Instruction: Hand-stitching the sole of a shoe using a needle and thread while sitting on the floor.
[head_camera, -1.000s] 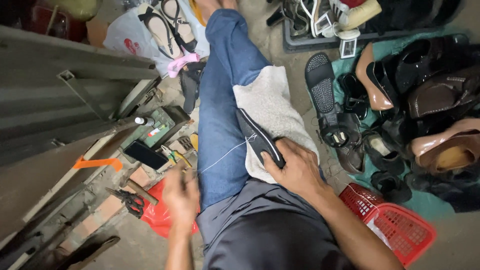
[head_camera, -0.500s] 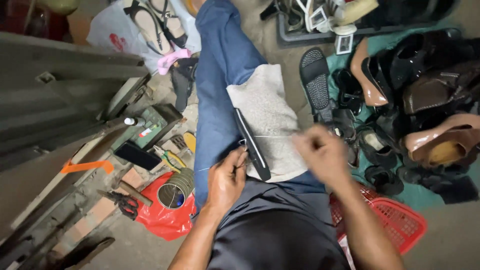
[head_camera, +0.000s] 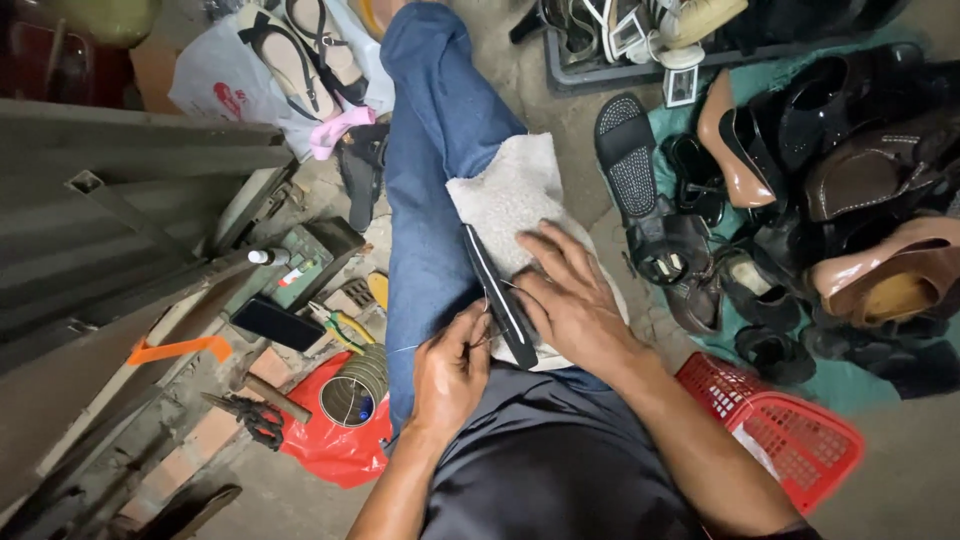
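Observation:
A black shoe sole (head_camera: 497, 293) stands on its edge on a grey-white cloth (head_camera: 510, 190) spread over my blue-jeaned thigh (head_camera: 432, 150). My right hand (head_camera: 568, 298) lies flat against the sole's right side, fingers spread on the cloth. My left hand (head_camera: 452, 368) pinches a thin needle or thread end against the sole's near left edge. A pale thread (head_camera: 402, 349) trails from it across the jeans to the left.
Left of my leg are a red bag (head_camera: 330, 445), a metal can (head_camera: 357, 388), pliers (head_camera: 252, 415), a dark phone (head_camera: 277, 323) and a green box (head_camera: 300, 262). Several shoes (head_camera: 800, 200) crowd a green mat at right. A red basket (head_camera: 790, 430) sits at lower right.
My left hand came up from the tools on the floor to the sole's edge. My right hand lifted off the sole and settled flat on it again.

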